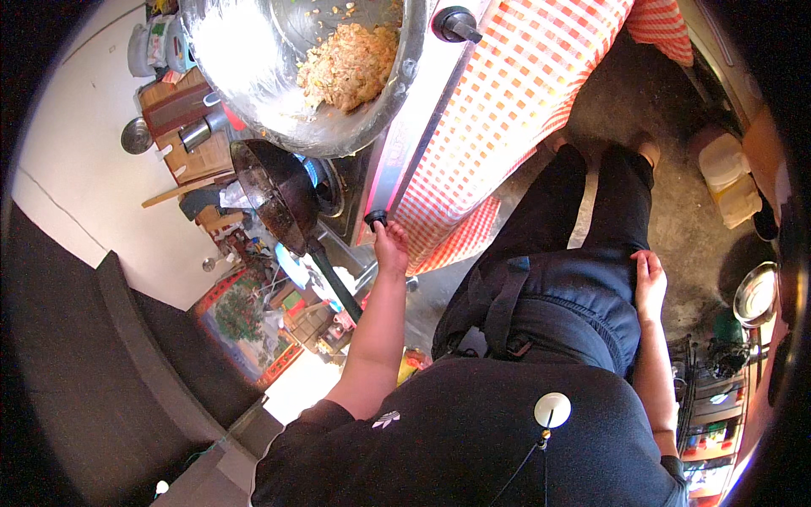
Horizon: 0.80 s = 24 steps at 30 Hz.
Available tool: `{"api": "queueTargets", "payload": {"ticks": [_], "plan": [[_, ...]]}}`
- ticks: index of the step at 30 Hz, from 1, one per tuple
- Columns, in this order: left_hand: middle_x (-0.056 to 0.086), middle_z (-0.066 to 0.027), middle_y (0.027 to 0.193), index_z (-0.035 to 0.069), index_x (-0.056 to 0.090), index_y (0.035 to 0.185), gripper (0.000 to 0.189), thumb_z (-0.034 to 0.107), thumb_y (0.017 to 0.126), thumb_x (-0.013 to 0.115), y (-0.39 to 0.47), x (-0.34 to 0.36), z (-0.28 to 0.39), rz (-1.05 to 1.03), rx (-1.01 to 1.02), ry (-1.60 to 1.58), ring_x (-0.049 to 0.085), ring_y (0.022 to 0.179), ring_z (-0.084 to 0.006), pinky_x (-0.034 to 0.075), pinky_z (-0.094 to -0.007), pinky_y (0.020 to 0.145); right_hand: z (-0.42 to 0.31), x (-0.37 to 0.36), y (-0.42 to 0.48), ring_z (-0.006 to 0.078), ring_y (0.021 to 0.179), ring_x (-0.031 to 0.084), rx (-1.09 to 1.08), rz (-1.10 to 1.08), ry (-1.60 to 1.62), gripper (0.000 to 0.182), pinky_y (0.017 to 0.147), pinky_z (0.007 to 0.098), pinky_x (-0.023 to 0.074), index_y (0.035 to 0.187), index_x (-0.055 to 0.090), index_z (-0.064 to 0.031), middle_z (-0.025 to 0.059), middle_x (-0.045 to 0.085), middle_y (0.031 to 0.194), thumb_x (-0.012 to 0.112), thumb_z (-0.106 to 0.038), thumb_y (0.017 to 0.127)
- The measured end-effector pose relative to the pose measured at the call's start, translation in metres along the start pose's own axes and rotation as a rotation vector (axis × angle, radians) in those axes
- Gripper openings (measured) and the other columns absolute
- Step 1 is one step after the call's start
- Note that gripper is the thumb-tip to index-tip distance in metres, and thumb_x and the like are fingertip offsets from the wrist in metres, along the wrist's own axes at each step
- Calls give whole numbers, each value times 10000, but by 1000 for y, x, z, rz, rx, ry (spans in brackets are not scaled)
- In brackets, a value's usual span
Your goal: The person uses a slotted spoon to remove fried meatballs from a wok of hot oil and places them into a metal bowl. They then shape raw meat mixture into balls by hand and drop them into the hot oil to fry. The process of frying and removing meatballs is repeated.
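Note:
My left hand (pixel 391 248) has its thumb and fingers closed on a black stove knob (pixel 376 218) at the lower end of the stove's front panel (pixel 399 142). Another black knob (pixel 456 25) is farther up the panel. A large metal pan (pixel 237 70) on the stove holds a clump of chopped, mixed food (pixel 351 66). Beside it, a dark wok (pixel 272 196) with a long handle (pixel 336 285) appears tilted near a burner (pixel 329 187). My right hand (pixel 651 285) rests against the side of my dark trousers (pixel 551 272); whether its fingers grip the cloth is unclear.
A red-and-white checked cloth (pixel 488 95) hangs below the stove front. Wooden boards (pixel 184 120) and a metal cup (pixel 195 135) stand near the wall. Plastic containers (pixel 725 171) and a metal basin (pixel 756 295) are on the right, above the concrete floor (pixel 678 228).

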<state>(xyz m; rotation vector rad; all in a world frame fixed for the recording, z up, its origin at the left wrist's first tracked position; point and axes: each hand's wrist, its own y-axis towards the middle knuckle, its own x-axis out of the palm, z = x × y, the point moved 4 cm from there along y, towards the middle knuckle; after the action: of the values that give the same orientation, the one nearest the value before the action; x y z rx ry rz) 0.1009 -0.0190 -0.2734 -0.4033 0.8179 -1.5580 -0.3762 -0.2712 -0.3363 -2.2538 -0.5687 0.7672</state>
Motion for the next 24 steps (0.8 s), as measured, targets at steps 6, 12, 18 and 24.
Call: {"api": "queueTargets", "payload": {"ticks": [6, 12, 18, 24], "plan": [[498, 31, 611, 90, 516, 781, 367, 432, 873, 417, 0, 0, 2, 35, 73, 63, 497, 535, -85, 439, -205, 495, -3, 2, 4, 194, 734, 559, 30, -4, 6, 210, 717, 288, 420, 820, 570, -61, 109, 586, 759, 450, -228, 863], [498, 32, 602, 84, 515, 776, 366, 429, 867, 432, -5, 1, 2, 149, 95, 177, 493, 510, -87, 434, -203, 479, -9, 6, 9, 208, 754, 563, 1, -13, -28, 229, 730, 296, 420, 824, 569, -60, 115, 592, 779, 442, -246, 865], [499, 24, 583, 88, 498, 749, 341, 395, 879, 424, -11, 9, 7, 189, 159, 274, 492, 493, -92, 429, -212, 463, -16, 16, 12, 207, 745, 564, -21, -11, -3, 216, 727, 291, 420, 823, 569, -60, 114, 592, 769, 445, -233, 862], [516, 3, 574, 70, 508, 758, 348, 379, 886, 412, -9, 9, 9, 209, 198, 358, 506, 482, -103, 429, -224, 458, -20, 24, 12, 171, 733, 557, 0, -15, -2, 204, 705, 284, 421, 821, 569, -60, 103, 590, 753, 451, -222, 862]]}}
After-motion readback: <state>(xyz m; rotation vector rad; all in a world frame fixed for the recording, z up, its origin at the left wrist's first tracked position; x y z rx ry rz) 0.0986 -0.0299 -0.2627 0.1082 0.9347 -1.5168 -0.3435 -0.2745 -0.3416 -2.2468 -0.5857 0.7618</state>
